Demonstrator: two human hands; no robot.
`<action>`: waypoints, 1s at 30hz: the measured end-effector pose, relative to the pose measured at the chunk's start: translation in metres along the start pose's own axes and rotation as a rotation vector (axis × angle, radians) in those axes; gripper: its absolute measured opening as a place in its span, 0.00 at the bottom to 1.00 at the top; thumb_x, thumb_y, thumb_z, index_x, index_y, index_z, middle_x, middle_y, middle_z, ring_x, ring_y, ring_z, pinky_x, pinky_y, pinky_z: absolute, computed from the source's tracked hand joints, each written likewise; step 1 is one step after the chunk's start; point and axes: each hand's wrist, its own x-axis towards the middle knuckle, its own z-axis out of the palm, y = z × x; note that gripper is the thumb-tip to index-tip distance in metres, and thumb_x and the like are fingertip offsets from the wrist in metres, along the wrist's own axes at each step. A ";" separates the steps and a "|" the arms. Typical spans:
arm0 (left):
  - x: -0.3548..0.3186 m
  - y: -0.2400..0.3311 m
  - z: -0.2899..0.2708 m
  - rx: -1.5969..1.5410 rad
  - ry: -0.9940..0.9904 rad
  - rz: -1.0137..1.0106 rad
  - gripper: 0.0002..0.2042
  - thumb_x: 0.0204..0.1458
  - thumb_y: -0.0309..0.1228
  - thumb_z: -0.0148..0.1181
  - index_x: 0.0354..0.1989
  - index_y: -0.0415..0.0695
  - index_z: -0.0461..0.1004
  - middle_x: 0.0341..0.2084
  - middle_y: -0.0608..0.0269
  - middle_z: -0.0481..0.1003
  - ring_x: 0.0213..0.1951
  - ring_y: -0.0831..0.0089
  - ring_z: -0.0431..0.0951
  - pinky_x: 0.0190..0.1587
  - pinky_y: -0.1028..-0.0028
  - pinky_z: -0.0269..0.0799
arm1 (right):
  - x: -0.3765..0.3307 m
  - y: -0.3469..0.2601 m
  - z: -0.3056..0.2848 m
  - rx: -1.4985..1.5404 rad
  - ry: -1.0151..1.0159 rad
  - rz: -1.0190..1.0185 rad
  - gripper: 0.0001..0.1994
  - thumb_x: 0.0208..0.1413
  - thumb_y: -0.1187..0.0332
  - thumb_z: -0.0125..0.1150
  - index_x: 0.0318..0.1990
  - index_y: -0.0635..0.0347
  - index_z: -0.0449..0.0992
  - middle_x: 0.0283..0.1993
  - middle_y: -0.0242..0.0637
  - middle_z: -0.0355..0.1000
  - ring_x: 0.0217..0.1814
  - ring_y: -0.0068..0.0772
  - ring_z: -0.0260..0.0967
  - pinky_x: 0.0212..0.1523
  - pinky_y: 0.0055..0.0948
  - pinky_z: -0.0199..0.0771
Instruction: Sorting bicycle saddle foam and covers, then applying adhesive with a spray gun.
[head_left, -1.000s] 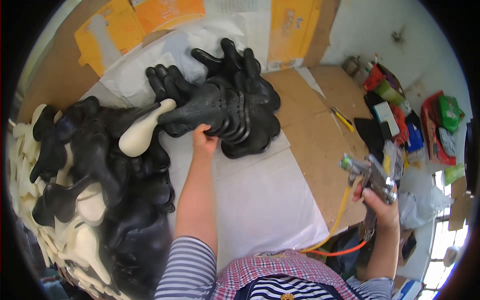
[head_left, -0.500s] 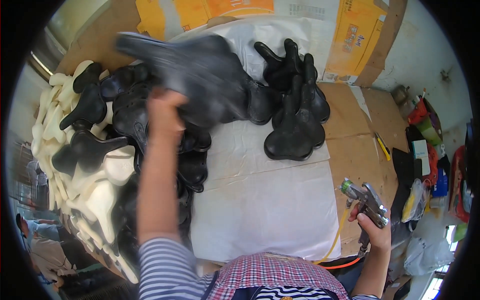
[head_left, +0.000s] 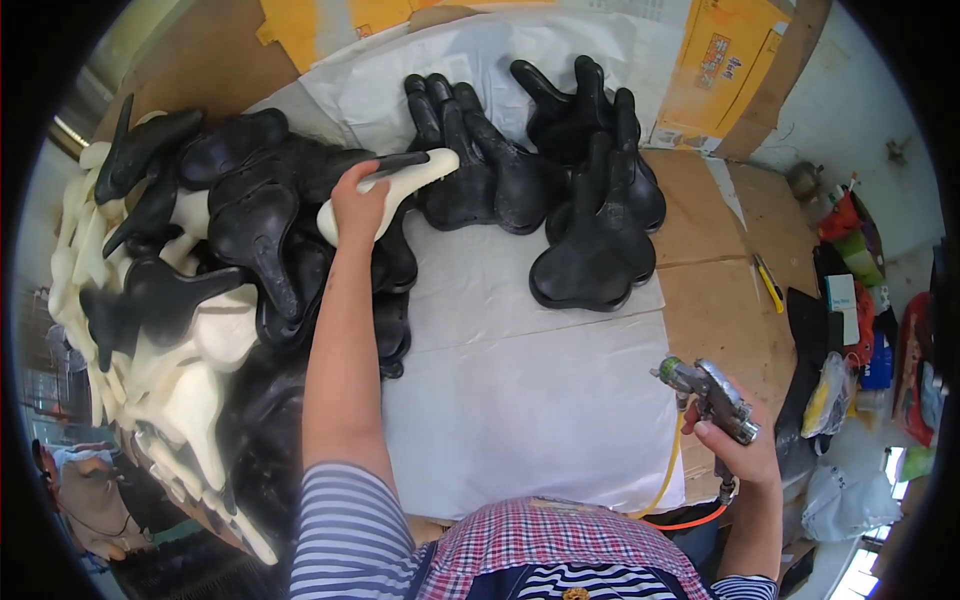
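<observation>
My left hand (head_left: 358,203) is closed around a cream bicycle saddle pad (head_left: 408,183) with a dark strip along its top edge, tilted above the pile. Its narrow nose points right, over several black bicycle saddles (head_left: 470,180) lying at the back of the white sheet. In my right hand (head_left: 740,440), over the right side of the table, is a metal spray gun (head_left: 715,395) with a green ring at its front, pointing left. A yellow hose and an orange hose (head_left: 690,520) run below it. Whether a finger is on the trigger is hard to make out.
Black saddles (head_left: 250,225) and cream saddle pads (head_left: 195,400) are heaped at left. More black saddles (head_left: 590,265) lie at centre right on the white sheet (head_left: 530,400). A yellow cutter knife (head_left: 768,283) rests on cardboard (head_left: 705,230). Another person (head_left: 95,500) is at lower left.
The blurred black saddle that was in my left hand is gone from it; a cream saddle pad is there now. The spray gun has shifted slightly left.
</observation>
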 end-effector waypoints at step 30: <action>-0.063 0.258 -0.216 -0.583 -0.151 -0.195 0.23 0.41 0.23 0.66 0.48 0.43 0.66 0.36 0.63 0.74 0.38 0.72 0.75 0.29 0.68 0.79 | 0.050 0.014 0.017 0.075 -0.309 0.052 0.12 0.47 0.72 0.61 0.38 0.68 0.71 0.30 0.39 0.72 0.30 0.32 0.71 0.36 0.31 0.73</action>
